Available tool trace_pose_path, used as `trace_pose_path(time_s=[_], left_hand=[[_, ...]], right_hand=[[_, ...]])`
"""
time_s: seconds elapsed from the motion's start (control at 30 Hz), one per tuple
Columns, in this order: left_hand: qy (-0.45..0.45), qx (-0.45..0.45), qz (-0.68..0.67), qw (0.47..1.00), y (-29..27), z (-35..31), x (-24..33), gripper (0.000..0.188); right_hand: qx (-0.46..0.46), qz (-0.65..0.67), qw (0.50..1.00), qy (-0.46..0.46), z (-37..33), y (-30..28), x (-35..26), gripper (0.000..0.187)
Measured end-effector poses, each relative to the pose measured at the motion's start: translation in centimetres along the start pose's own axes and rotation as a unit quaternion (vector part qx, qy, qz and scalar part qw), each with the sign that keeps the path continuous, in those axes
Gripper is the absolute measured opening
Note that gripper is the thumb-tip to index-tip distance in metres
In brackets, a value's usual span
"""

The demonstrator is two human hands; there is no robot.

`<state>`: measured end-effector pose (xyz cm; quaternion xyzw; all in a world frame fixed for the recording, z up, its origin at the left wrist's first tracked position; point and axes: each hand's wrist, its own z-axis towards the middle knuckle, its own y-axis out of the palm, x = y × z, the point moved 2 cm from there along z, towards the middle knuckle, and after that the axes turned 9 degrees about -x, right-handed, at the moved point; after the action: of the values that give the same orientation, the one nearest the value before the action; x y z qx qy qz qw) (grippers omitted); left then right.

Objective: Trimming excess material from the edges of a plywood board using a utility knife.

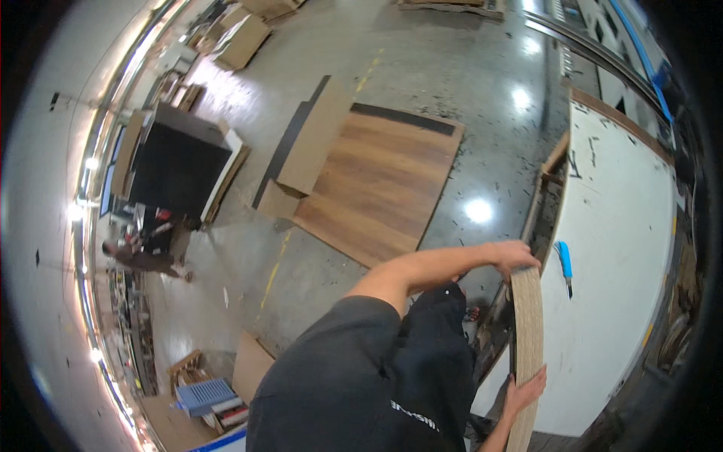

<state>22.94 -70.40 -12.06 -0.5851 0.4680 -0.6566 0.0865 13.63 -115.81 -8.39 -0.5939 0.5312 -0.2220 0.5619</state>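
Note:
A long, narrow wood-grain board (529, 320) lies along the near edge of the white worktable (621, 316). My left hand (515, 256) grips its far end, the fingers curled over the corner. Lower down, my right hand (526, 390) clasps the same board, with fingers across its light face and the thumb at its edge. The board's lower end runs out of the picture. Just beyond it on the tabletop is a utility knife (565, 264) with a bright blue handle, touched by neither hand.
Dark scraps (593, 151) lie on the table's far part. Behind me, large brown wood-grain panels (384, 177) with cardboard (320, 135) rest on the floor. A black-sided stack (177, 166) stands farther off, near another person (147, 258). A metal rail (595, 56) runs beyond the table.

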Motion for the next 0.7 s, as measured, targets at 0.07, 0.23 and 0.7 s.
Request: trace_pose_path(time_s=[0.07, 0.23, 0.7], left_hand=[[-0.006, -0.006, 0.001, 1.0, 0.7, 0.9, 1.0, 0.1], [-0.005, -0.008, 0.008, 1.0, 0.9, 1.2, 1.5, 0.098], [-0.004, -0.025, -0.002, 1.0, 1.8, 1.4, 1.8, 0.099]], right_hand=[[-0.02, -0.008, 1.0, 0.011, -0.2, -0.8, 0.3, 0.113], [-0.054, -0.111, 0.991, 0.058, 0.6, -0.3, 1.6, 0.121], [0.016, -0.093, 0.995, 0.025, 9.8, 2.4, -11.1, 0.111]])
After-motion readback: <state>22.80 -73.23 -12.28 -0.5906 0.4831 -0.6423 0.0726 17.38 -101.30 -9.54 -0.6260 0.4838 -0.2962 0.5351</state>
